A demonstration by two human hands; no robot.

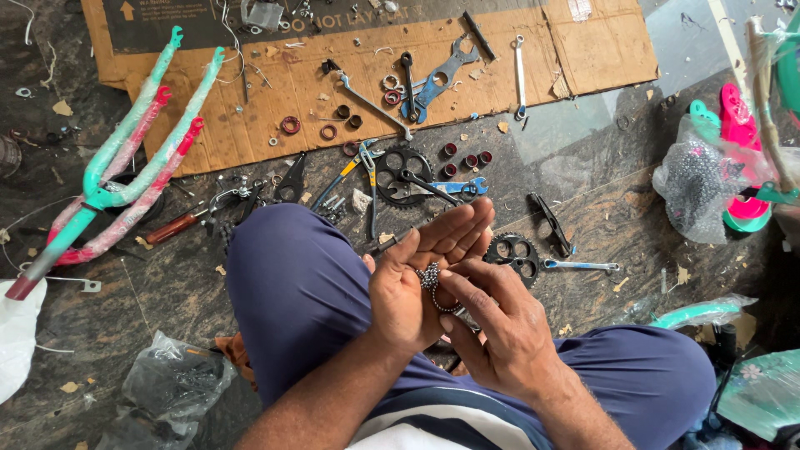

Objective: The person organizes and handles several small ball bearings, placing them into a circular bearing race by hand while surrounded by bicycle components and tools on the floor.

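Note:
My left hand (421,271) is held palm up over my blue-trousered knee, cupping a small cluster of shiny steel bearing balls (430,276). My right hand (498,321) lies just right of it, its fingertips pinching at the balls and a thin metal ring beneath them. Both hands hover above the dark stone floor, just in front of a black chainring (514,252).
On the floor ahead lie a larger chainring (402,171), several spanners (520,75), pliers, red-rimmed bearing cups (467,160) and a flattened cardboard sheet (583,50). Teal and pink wrapped bicycle forks (125,167) rest at the left. Plastic bags of parts sit at right (708,179) and lower left (167,387).

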